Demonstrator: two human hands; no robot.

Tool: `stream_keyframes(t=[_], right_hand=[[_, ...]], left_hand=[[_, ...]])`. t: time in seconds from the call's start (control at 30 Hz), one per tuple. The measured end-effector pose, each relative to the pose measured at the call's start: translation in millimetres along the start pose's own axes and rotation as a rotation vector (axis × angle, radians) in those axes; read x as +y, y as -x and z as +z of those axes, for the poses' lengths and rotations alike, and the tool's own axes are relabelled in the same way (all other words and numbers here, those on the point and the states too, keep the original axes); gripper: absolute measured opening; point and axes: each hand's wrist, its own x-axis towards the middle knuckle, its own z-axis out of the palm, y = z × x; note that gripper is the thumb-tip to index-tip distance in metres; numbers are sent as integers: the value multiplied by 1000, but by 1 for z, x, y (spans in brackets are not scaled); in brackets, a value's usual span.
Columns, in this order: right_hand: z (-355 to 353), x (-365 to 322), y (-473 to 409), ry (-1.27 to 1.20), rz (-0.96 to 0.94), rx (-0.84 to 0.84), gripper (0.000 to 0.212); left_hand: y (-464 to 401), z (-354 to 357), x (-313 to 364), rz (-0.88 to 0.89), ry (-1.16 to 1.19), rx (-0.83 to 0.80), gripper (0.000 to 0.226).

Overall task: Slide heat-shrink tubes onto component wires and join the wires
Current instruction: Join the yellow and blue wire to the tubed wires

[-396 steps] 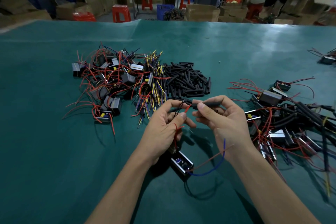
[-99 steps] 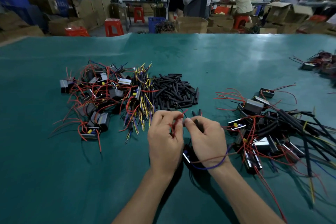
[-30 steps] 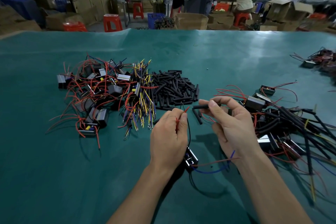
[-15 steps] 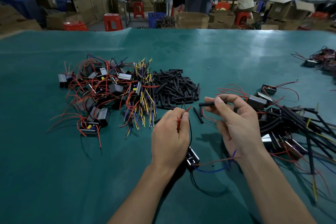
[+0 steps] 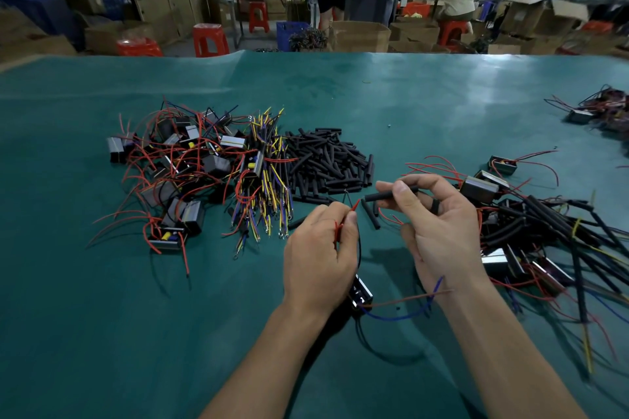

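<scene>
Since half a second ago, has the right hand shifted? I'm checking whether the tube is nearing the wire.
No: the right hand holds its heat-shrink tube at the same spot beside the pile of tubes.

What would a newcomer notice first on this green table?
The two hands at the centre: the left hand pinches a red wire, the right hand holds a black tube just apart from its tip. Behind them lies a tube pile, with tangled parts at left.

Assembly workshop: cardboard boxes (image 5: 360, 36), wired components (image 5: 190, 177).
</scene>
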Motion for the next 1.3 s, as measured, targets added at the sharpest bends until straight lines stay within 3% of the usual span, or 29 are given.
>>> stream_keyframes(t=[0.43, 0.67, 0.83, 0.97, 1.07, 1.3], right_hand=[[-6, 9, -5, 149, -157, 54, 8], [-3, 9, -6, 7, -42, 157, 7], [-1, 9, -3, -20, 100, 96, 5], [-3, 6, -1, 43, 208, 43, 16], [-3, 4, 0, 32, 236, 35, 27], [0, 2, 3, 2, 237, -3, 25]], left_hand=[[2, -3, 8, 98, -119, -69, 27], [4, -3, 8, 128, -157, -108, 25], [4, -2, 6, 120, -176, -111, 25], [4, 0, 5, 99, -165, -93, 27], [4, 0, 5, 103, -128, -72, 25], [5, 0, 2, 112, -43, -32, 17]])
